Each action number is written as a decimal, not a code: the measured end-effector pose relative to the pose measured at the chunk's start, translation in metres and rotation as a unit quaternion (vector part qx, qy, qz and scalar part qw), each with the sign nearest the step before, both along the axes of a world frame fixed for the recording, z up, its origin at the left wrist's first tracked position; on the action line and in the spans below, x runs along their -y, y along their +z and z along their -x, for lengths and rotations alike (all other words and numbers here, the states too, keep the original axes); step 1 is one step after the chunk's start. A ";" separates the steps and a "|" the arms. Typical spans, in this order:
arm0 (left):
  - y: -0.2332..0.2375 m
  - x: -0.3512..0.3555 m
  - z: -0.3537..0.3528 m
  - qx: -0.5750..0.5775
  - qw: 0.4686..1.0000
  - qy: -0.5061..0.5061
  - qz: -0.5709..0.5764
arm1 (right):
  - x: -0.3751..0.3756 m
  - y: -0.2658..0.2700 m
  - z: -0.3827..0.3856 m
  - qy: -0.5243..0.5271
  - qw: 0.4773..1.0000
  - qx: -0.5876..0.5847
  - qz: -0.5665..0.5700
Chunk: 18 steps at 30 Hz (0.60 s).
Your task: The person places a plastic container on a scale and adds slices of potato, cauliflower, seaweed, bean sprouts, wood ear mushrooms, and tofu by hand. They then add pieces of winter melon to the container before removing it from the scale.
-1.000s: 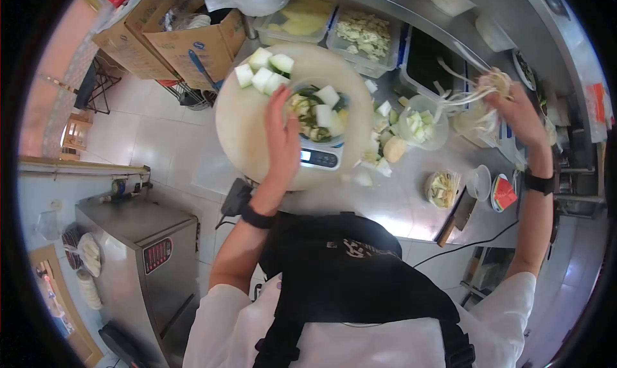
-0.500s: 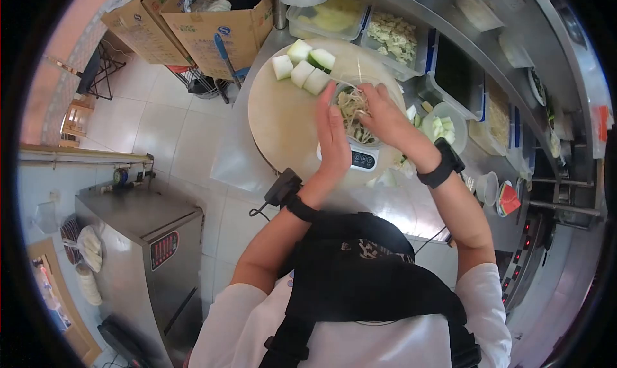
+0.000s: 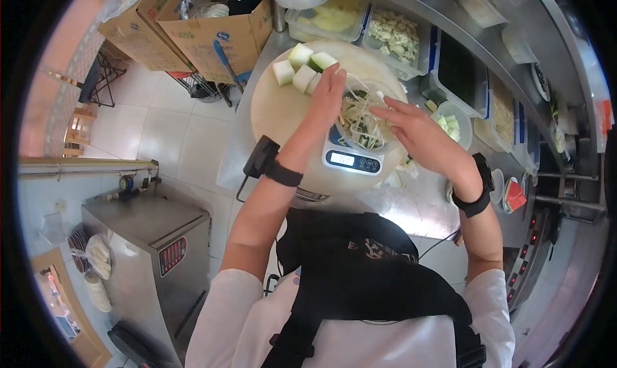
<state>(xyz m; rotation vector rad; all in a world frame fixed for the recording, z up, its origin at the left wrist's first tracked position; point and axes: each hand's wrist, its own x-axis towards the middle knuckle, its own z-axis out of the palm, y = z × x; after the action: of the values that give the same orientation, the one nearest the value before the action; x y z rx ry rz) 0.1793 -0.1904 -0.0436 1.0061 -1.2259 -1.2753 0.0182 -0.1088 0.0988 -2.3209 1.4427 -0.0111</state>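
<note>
A clear container of bean sprouts (image 3: 361, 119) with bits of green among them rests on a white digital kitchen scale (image 3: 353, 161), whose display is lit. The scale stands on a round cutting board (image 3: 276, 114). My left hand (image 3: 326, 99) is at the container's left side, fingers stretched out and holding nothing. Over the right rim hovers my right hand (image 3: 418, 133), its fingers extended and apart above the sprouts. Chunks of pale green-skinned gourd (image 3: 301, 54) sit at the board's far left, partly hidden behind my left hand.
Beyond the board are tubs of pale sliced vegetable (image 3: 334, 15), chopped white pieces (image 3: 393, 35) and something dark green (image 3: 459, 69). A bowl of cut green pieces (image 3: 450, 125) stands to the right. Cardboard boxes (image 3: 212, 43) flank the counter, and a steel cabinet (image 3: 144, 239) stands lower left.
My hands have moved apart, the right one drawing back from the sprouts toward the right. More of the container and the lit scale display now shows.
</note>
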 end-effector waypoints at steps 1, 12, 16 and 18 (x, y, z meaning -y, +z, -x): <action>0.006 0.007 -0.001 -0.014 0.997 -0.049 -0.061 | -0.002 0.002 0.003 -0.009 0.997 0.077 0.021; 0.067 -0.040 0.004 0.392 0.863 -0.203 0.246 | 0.012 -0.017 0.097 -0.190 0.834 0.503 -0.123; 0.087 -0.068 0.025 0.534 0.799 -0.075 0.267 | 0.010 -0.019 0.233 -0.304 0.704 0.638 -0.070; 0.104 -0.076 0.037 0.452 0.843 -0.017 0.291 | 0.005 -0.023 0.316 -0.359 0.687 0.632 -0.006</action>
<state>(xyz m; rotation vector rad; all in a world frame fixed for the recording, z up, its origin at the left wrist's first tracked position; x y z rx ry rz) 0.1427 -0.1145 0.0604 1.1384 -2.1820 -0.3118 -0.2975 -0.1133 0.0754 -0.9361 1.2880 -1.4647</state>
